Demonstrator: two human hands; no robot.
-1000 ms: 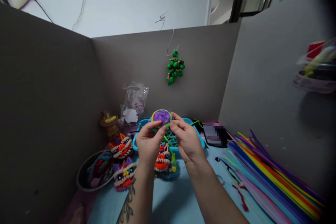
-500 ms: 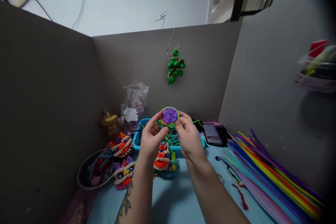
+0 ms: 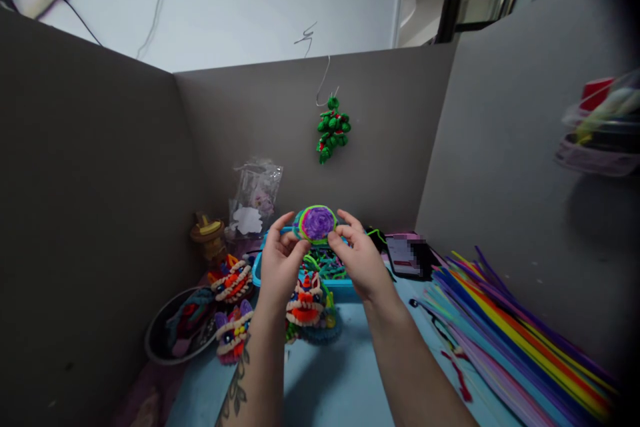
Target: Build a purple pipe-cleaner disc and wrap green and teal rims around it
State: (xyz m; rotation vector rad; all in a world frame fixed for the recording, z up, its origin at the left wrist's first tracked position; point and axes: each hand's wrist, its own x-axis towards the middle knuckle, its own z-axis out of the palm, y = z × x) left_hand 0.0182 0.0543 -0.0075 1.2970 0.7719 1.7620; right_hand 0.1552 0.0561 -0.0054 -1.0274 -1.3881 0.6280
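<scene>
Between my two hands, above a blue tray, is a coiled pipe-cleaner disc (image 3: 319, 223), purple in the middle with a pink and lime-green rim and some teal at its left. My left hand (image 3: 281, 257) pinches its left lower edge between thumb and fingers. On the other side my right hand (image 3: 361, 257) grips the right lower edge, thumb in front and index finger raised. Below the disc, the blue tray (image 3: 345, 289) holds green and teal pipe-cleaner pieces. An orange and cream fuzzy lion-head figure (image 3: 305, 300) sits in front of the tray.
Left are two more fuzzy figures (image 3: 233, 333) and a metal bowl (image 3: 150, 340) of coloured pieces. Right lie a phone (image 3: 404, 256) and a fan of long pipe cleaners (image 3: 520, 327). A green ornament (image 3: 333, 128) hangs on the grey partition (image 3: 240, 113); a clear bag (image 3: 257, 193) leans there.
The disc has shifted slightly left and turned, so its teal left part now shows. My left hand has moved a little left and my right fingers have lifted away from the top edge.
</scene>
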